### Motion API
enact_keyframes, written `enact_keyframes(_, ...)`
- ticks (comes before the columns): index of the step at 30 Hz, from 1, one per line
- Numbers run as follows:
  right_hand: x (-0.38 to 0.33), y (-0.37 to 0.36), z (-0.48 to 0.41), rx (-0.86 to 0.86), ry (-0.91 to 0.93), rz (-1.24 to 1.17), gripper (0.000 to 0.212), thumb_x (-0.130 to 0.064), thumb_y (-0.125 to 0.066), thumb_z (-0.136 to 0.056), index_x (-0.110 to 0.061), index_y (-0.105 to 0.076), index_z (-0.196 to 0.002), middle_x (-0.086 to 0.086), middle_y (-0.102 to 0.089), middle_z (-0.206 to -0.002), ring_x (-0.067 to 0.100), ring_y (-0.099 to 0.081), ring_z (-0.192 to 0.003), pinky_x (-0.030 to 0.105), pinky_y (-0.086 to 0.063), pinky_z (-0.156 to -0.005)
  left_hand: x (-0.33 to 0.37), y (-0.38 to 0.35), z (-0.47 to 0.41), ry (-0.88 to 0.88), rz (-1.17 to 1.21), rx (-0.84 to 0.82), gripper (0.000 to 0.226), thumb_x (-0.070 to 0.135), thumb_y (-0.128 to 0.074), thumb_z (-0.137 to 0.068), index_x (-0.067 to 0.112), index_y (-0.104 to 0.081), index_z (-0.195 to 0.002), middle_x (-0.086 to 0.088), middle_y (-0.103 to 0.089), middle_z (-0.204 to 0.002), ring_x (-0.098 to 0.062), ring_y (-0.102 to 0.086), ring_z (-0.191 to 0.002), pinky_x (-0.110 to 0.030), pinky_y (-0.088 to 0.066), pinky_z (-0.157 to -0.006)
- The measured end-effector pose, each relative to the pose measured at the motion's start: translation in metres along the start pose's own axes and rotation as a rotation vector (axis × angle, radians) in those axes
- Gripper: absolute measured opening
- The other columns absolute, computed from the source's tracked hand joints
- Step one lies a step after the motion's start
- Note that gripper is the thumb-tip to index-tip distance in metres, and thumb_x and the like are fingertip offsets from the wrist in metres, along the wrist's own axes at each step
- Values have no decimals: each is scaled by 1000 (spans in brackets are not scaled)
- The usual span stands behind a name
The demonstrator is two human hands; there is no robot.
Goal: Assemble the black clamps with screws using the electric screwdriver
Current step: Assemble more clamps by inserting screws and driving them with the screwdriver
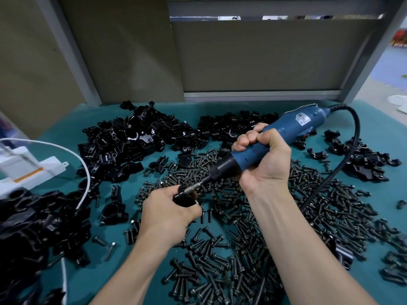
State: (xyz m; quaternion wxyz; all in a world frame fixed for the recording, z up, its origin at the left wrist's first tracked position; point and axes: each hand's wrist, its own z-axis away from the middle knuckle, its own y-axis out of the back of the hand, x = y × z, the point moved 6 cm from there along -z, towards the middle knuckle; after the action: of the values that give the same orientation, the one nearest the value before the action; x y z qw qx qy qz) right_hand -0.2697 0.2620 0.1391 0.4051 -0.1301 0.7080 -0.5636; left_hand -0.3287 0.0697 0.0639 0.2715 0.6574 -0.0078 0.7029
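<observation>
**Two bare hands hold a blue screwdriver to a black clamp over a teal table**

Seen from a head camera looking down. One teal table [220,111] fills the lower view, with grey panels standing behind it.

Four heaps of black clamps [123,142] lie on it: one at the back left, one at the back centre, one at the right and one at the near left edge. One single clamp [114,213] sits apart, just left of the hands.

A wide spread of dark screws [286,216], far too many to count, covers the middle and near right of the table.

One white box [28,168] sits at the left edge, with one white cable [84,168] curving past it.

One electric screwdriver [275,137], blue with a black nose, slants down to the left; its black cord [343,164] loops off to the right. A white logo and label mark its rear end, but the letters are too small to read.

The right hand [262,155] is wrapped tight around the tool's barrel, fingers curled over the top.

The left hand [167,212] grips one held clamp [185,198] just above the screws, fingers closed around it. The metal bit [193,189] touches this clamp.
</observation>
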Motion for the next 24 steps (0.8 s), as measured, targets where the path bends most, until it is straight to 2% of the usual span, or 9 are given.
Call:
enact_keyframes(6, -14, -11, -1, -238, -111, 38, 35, 3, -51, -67, -8, -64, -97, 2, -49, -65, 18, -49, -59, 28, -46, -61, 2, -4, -5, 15, 1, -98, 26, 6, -87, -71, 29, -76, -72, 6, -63, -56, -13, -50, -48, -28, -40, -49)
enact_keyframes(8, -26, -8, -2, -256, -145, 0, 37, 0, -54, -65, -8, -65, -100, 0, -50, -65, 15, -48, -58, 27, -45, -61, 4, -1, -5, 8, -35, -154, 23, 5, -86, -70, 26, -77, -72, 4, -66, -59, -15, -53, -53, -32, -42, -52)
enact_keyframes(11, -37, 13, -11, 21, -214, -131, 26, 2, -57, -75, -4, -59, -101, 1, -53, -72, 14, -53, -58, 25, -51, -60, 7, 17, -8, -44, -65, -11, 27, 15, -88, -71, 39, -79, -80, 8, -76, -70, -8, -63, -56, -29, -51, -52)
enact_keyframes(13, -40, 29, -15, 231, -218, -120, 25, 3, -61, -84, -7, -53, -106, 9, -57, -85, 20, -61, -62, 32, -58, -65, 9, 24, -7, -61, -30, 96, 25, 26, -89, -74, 45, -77, -84, 14, -76, -76, -6, -66, -62, -26, -52, -56)
enact_keyframes(15, -39, 42, -16, 367, -230, 15, 29, 2, -59, -91, -9, -49, -116, 19, -58, -107, 31, -68, -83, 46, -62, -78, 7, 18, -8, -49, 100, 75, 16, 29, -86, -81, 41, -77, -86, 14, -76, -83, -9, -68, -75, -31, -52, -70)
enact_keyframes(17, -34, 51, -16, 424, -281, 173, 35, 7, -53, -92, -7, -46, -123, 27, -52, -124, 40, -65, -105, 55, -58, -83, 7, 10, -6, -27, 243, -9, 11, 22, -79, -90, 33, -78, -92, 15, -76, -85, -2, -66, -74, -33, -49, -75)
enact_keyframes(20, -30, 62, -13, 480, -293, 492, 34, 7, -62, -92, -4, -49, -121, 24, -59, -122, 36, -67, -103, 50, -59, -75, 9, 9, -7, -63, 286, -70, 10, 17, -72, -97, 24, -76, -103, 12, -76, -84, 1, -62, -67, -27, -48, -70)
enact_keyframes(22, -31, 70, -11, 492, -216, 838, 29, -12, -76, -91, -9, -55, -112, 16, -67, -114, 30, -70, -98, 45, -61, -77, 11, 10, -7, -105, 306, -89, 9, 22, -72, -96, 18, -75, -104, 5, -76, -82, -7, -63, -66, -24, -52, -61)
enact_keyframes(24, -40, 74, -6, 522, -93, 1165, 44, -38, -79, -87, -15, -57, -116, 6, -70, -103, 24, -70, -90, 43, -59, -78, 15, 9, -5, -140, 370, -100, 9, 22, -70, -98, 15, -74, -102, -2, -79, -90, -12, -65, -65, -21, -54, -58)
